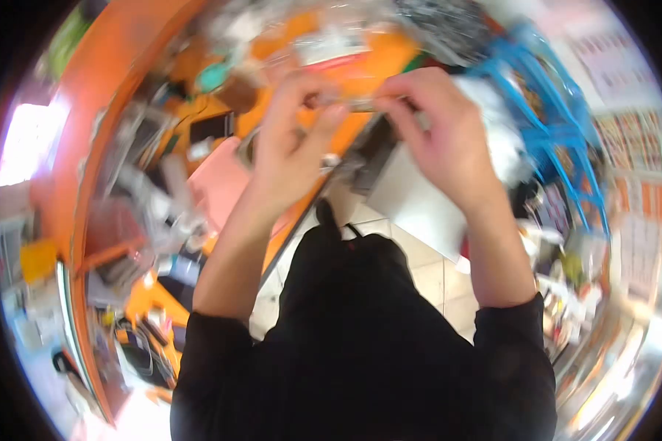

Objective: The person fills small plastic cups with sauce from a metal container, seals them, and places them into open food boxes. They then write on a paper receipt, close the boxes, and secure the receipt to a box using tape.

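My left hand (293, 140) and my right hand (441, 121) are raised in front of me above the orange table (301, 209). A thin, pale strip (360, 104) spans the gap between their fingertips. Blur hides what kind of thing it is. The thumb and forefinger of my right hand pinch its right end. At the left end, my left thumb and bent fingers close on it. Beyond the fingers lies a clear plastic packet with a red edge (338, 60), also smeared by motion.
A pink sheet or board (221, 184) lies left of my left wrist. Blue plastic racks (559, 140) stand at the right, near a white surface (419, 198). Dark plastic bags (449, 29) are piled at the back. Clutter and a dark rectangular object (212, 128) cover the left side.
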Tool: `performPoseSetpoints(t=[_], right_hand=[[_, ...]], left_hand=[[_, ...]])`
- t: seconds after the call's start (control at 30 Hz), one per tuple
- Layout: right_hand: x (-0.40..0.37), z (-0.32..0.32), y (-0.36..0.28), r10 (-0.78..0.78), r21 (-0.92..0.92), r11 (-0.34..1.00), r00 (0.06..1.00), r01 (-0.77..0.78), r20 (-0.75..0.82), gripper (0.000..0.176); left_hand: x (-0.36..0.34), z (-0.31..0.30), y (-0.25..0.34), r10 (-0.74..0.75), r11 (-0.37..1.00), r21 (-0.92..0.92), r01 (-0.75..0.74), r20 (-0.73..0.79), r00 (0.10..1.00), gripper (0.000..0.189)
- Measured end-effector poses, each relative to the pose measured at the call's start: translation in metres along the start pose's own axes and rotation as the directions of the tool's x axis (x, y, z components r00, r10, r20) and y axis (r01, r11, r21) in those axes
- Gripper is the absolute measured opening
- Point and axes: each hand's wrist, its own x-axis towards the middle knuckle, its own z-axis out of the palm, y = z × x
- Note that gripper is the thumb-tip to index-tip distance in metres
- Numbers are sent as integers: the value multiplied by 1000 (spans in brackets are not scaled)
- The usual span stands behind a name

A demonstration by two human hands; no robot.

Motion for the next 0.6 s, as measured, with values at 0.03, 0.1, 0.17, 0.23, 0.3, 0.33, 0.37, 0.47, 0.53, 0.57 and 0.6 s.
performPoseSetpoints(t=[0.03,0.1,0.17,0.23,0.3,0.33,0.37,0.47,0.53,0.57,0.6], right_hand=[[-19,-23,2,-38,-61,997,999,37,-24,15],[-69,-66,0,-57,-39,998,995,54,-85,15],[-136,-115,-10,35,-123,991,997,-43,-67,20],[-217,-153,-27,204,-214,949,970,-230,-135,16],[-302,-196,-51,288,-291,888,924,-357,-252,16],[-344,-215,-61,335,-300,855,892,-423,-303,16],[-388,-233,-73,327,-321,838,877,-442,-353,16],[-509,-305,-111,425,-274,756,764,-594,-485,14],[-587,-345,-144,500,-209,713,695,-669,-517,12],[-620,-363,-159,492,-202,708,678,-677,-547,12],[-652,-380,-172,544,-159,652,603,-741,-583,12]], left_hand=[[-2,19,11,44,999,-10,-44,42,998,17],[-22,67,46,-60,996,-65,67,99,993,6],[-56,119,59,-121,943,-284,174,196,973,6],[-99,179,76,-70,928,-330,175,307,949,7],[-142,236,110,13,941,-308,142,450,893,7],[-168,265,130,27,948,-282,148,532,846,8],[-197,297,148,60,937,-310,158,592,804,7],[-270,395,209,151,866,-421,272,736,659,3],[-313,452,259,308,903,-418,100,791,529,4],[-339,482,283,299,883,-435,176,811,503,5],[-366,510,307,288,859,-444,255,830,477,7]])
